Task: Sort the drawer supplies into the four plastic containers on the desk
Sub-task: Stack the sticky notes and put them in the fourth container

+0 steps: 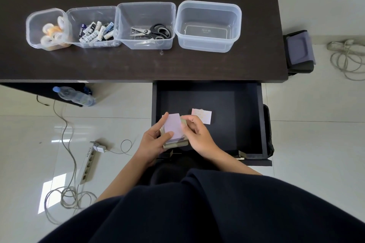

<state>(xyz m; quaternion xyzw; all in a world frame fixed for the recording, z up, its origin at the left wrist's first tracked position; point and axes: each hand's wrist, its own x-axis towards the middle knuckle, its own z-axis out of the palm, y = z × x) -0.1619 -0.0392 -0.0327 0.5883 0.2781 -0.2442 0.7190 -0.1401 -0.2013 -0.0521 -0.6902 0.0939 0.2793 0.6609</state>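
Observation:
Four clear plastic containers stand in a row on the dark desk: one with tape rolls (51, 31), one with batteries (96, 30), one with scissors (153, 31), and an empty container (208, 25) at the right. Below the desk edge the black drawer (245, 116) is pulled out. Over its front left corner my left hand (153, 142) grips a stack of sticky note pads (172, 127), pale purple on top. My right hand (197, 134) pinches the stack's right side. A pink pad (203, 116) lies on the drawer floor just beyond my right hand.
A water bottle (76, 96) lies under the desk at the left. A power strip (89, 161) and loose cables (67, 199) lie on the white tiled floor. A dark bag (299, 51) sits beside the desk's right end, with another cable coil (347, 59) farther right.

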